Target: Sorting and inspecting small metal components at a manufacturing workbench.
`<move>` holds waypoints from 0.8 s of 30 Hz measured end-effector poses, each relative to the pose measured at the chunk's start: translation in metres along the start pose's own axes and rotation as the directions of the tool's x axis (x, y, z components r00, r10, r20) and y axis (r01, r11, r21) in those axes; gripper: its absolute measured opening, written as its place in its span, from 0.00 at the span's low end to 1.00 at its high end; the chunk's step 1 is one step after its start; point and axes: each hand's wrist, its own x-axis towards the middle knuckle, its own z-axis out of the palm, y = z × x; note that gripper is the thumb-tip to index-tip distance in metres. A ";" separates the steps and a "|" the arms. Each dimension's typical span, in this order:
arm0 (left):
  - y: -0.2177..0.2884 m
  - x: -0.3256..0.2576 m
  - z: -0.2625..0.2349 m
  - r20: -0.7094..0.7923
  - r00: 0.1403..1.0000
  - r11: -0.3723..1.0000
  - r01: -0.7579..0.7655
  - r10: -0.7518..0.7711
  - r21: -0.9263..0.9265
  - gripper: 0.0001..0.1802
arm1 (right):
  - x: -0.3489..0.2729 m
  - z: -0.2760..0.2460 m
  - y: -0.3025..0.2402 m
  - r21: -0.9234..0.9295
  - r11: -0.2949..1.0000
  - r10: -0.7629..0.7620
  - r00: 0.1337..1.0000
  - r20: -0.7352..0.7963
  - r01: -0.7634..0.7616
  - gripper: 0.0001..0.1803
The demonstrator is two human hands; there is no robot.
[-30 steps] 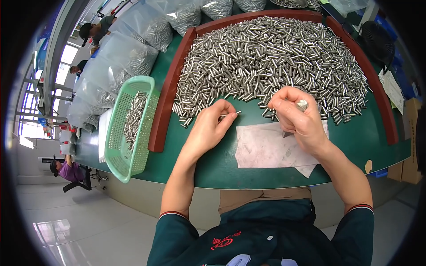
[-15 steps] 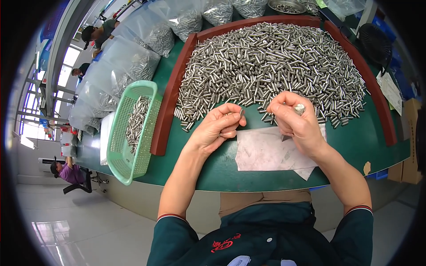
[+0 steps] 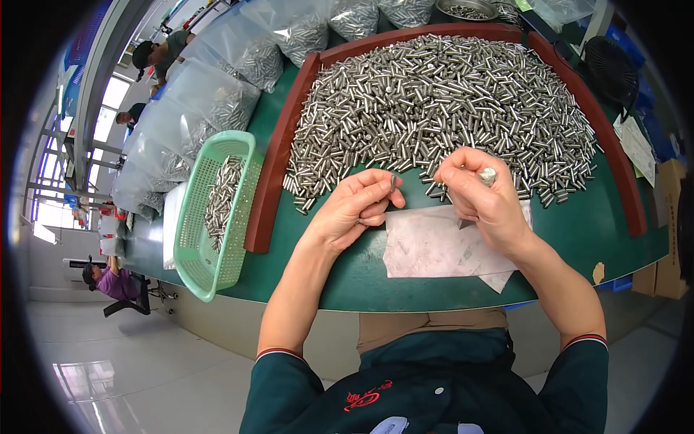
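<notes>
Between the thumb and fingertips of my left hand [image 3: 352, 207] is a small metal pin [image 3: 393, 183], its end sticking up. My right hand [image 3: 483, 194] is closed round a slim tool; its whitish, wrapped-looking end [image 3: 488, 176] shows above the fist. A grey metal tip [image 3: 464, 224] pokes out below the fingers; the tool's exact kind is hidden. Under the right hand lies a stained pale cloth [image 3: 434, 249]. Just beyond both hands spreads a large heap of short, shiny cylindrical metal pins [image 3: 441, 101]. The two hands are apart.
Dark red rails [image 3: 271, 184] border the heap at left, back and right. A green basket [image 3: 242, 217] with pins stands at left. Clear bags of pins [image 3: 256, 58], a metal bowl [image 3: 468, 10] and a black fan [image 3: 611, 66] surround the green table [image 3: 347, 286]. Other people sit farther left.
Almost nothing differs. My left hand's grip on the pin has shifted very slightly; my right hand stays in the same place with the tool.
</notes>
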 end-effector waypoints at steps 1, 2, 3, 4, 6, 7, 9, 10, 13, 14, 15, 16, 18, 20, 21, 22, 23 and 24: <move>-0.001 -0.001 0.001 -0.011 1.000 0.997 -0.019 0.020 0.071 0.07 | -0.001 0.000 0.000 0.000 1.000 0.004 1.000 -0.004 -0.004 0.07; -0.001 -0.002 0.003 -0.014 0.999 0.987 -0.038 0.041 0.158 0.07 | 0.000 0.000 0.000 0.001 1.000 -0.001 1.000 -0.005 0.001 0.07; -0.003 -0.003 0.007 -0.024 0.995 0.949 -0.088 0.100 0.304 0.06 | 0.000 0.001 0.000 0.002 1.000 -0.004 1.000 -0.007 0.004 0.07; -0.006 -0.004 0.012 -0.022 0.987 0.888 -0.131 0.156 0.441 0.07 | -0.001 0.001 -0.001 -0.001 1.000 -0.006 1.000 -0.016 0.006 0.08; -0.008 -0.008 0.022 0.019 0.973 0.700 -0.178 0.228 0.691 0.07 | 0.000 -0.001 0.002 0.045 0.999 -0.018 1.000 -0.019 0.019 0.09; -0.011 -0.010 0.025 0.053 0.963 0.600 -0.207 0.264 0.773 0.07 | 0.000 -0.001 0.000 0.070 0.998 0.007 1.000 -0.006 -0.007 0.12; -0.018 -0.011 0.033 0.118 0.936 0.359 -0.240 0.331 0.902 0.06 | -0.001 -0.003 0.003 0.167 0.986 -0.026 1.000 0.016 0.023 0.16; -0.023 -0.010 0.035 0.170 0.912 0.267 -0.282 0.374 0.922 0.06 | -0.002 -0.004 0.006 0.261 0.964 -0.065 0.997 0.045 0.051 0.20; -0.029 -0.007 0.036 0.198 0.907 0.200 -0.286 0.371 0.937 0.06 | -0.004 0.002 0.011 0.349 0.925 -0.153 0.988 -0.009 0.147 0.22; -0.029 -0.007 0.036 0.225 0.893 0.164 -0.308 0.390 0.937 0.06 | -0.004 0.002 0.015 0.374 0.912 -0.173 0.985 -0.014 0.166 0.22; -0.029 -0.008 0.036 0.226 0.896 0.168 -0.308 0.381 0.937 0.06 | -0.004 0.002 0.020 0.399 0.898 -0.193 0.981 -0.019 0.185 0.22; -0.028 -0.008 0.036 0.216 0.899 0.150 -0.291 0.382 0.945 0.06 | -0.004 0.002 0.021 0.409 0.893 -0.204 0.979 -0.011 0.190 0.23; -0.028 -0.007 0.038 0.209 0.896 0.142 -0.283 0.391 0.948 0.06 | -0.004 0.003 0.025 0.424 0.887 -0.201 0.980 -0.008 0.185 0.23; -0.029 -0.007 0.038 0.203 0.896 0.147 -0.280 0.395 0.949 0.07 | -0.004 0.005 0.027 0.439 0.885 -0.171 0.985 -0.007 0.157 0.24; -0.030 -0.007 0.038 0.198 0.893 0.151 -0.278 0.403 0.949 0.08 | -0.004 0.006 0.028 0.441 0.885 -0.160 0.987 -0.017 0.151 0.24; -0.030 -0.007 0.038 0.198 0.895 0.152 -0.278 0.400 0.948 0.08 | -0.005 0.007 0.029 0.442 0.885 -0.149 0.988 -0.028 0.146 0.24; -0.030 -0.008 0.038 0.187 0.900 0.155 -0.266 0.394 0.951 0.07 | -0.004 0.008 0.030 0.439 0.886 -0.152 0.988 -0.034 0.151 0.24; -0.031 -0.008 0.038 0.177 0.905 0.158 -0.254 0.388 0.954 0.07 | -0.004 0.008 0.030 0.440 0.885 -0.150 0.988 -0.037 0.151 0.24</move>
